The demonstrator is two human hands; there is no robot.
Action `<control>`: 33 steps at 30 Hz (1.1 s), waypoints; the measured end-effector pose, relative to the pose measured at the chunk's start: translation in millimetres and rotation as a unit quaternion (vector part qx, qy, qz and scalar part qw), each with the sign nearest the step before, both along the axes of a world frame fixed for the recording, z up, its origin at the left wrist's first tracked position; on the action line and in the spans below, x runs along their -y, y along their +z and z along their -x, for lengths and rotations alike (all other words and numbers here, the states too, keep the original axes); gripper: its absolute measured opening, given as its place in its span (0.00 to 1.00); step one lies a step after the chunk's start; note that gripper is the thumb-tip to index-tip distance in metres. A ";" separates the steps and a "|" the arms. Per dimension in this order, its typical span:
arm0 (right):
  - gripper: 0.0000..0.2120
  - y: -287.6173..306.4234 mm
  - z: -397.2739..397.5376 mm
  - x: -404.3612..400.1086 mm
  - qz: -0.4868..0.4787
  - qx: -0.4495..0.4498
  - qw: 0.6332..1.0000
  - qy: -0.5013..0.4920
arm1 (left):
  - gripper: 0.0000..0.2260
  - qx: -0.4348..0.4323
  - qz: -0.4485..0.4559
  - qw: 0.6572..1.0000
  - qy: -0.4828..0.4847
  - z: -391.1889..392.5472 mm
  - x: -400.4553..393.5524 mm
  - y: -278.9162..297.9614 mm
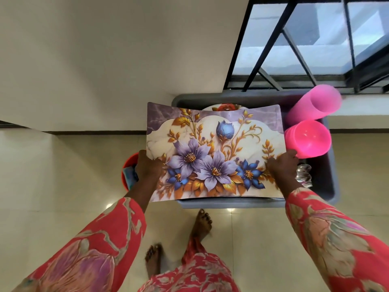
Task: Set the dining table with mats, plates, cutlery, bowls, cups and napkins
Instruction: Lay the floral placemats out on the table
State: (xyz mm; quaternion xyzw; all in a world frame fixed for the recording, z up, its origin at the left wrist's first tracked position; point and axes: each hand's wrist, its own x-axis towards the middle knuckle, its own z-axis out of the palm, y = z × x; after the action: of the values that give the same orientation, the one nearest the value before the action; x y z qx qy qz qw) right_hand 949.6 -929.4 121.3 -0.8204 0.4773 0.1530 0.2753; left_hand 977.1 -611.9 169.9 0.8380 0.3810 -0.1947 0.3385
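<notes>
I am holding a flexible rectangular placemat printed with purple and blue flowers and gold leaves [212, 152] flat over a grey plastic tub [328, 182] that sits on the tiled floor below the window. My left hand [148, 166] grips the mat's near-left edge, thumb on top and fingers curled underneath, and my right hand [281, 165] pinches the near-right edge the same way. Gripping both short sides keeps the thin sheet from folding, though its far edge curls upward a little. The mat covers most of the tub, and beneath it I can see the rim of a white plate with a red rose pattern [226, 107] at the far side, so the plates lie under the mats and the mats have to come out first. Against the tub's right wall stand a stack of bright pink plastic bowls [307, 138] and, behind it, a tall stack of pink plastic cups [313, 104] leaning outward; shiny metal spoons [303, 172] lie near my right hand. An orange bucket holding blue cloth [129, 171] stands just beside the tub's left side. No dining table is in view, so I judge the task has barely begun.
</notes>
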 end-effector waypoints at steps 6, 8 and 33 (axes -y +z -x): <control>0.21 29.5 7.2 -14.7 0.009 0.051 0.999 0.016 | 0.19 0.015 0.014 0.999 -0.047 4.8 -4.8 22.7; 0.21 46.0 11.0 -17.8 0.009 0.062 0.998 0.011 | 0.19 0.031 0.056 0.997 -0.043 5.4 -13.6 31.1; 0.17 237.7 365.7 -153.7 0.121 0.156 0.937 -0.289 | 0.25 0.012 0.396 0.870 -0.294 141.4 -93.2 121.9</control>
State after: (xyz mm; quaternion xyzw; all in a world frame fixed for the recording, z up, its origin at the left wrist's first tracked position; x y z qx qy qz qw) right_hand 583.8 -775.7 359.0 -0.6875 0.6600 -0.1220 0.2773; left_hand 835.8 -518.7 291.8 0.7093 0.0038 -0.4099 0.5734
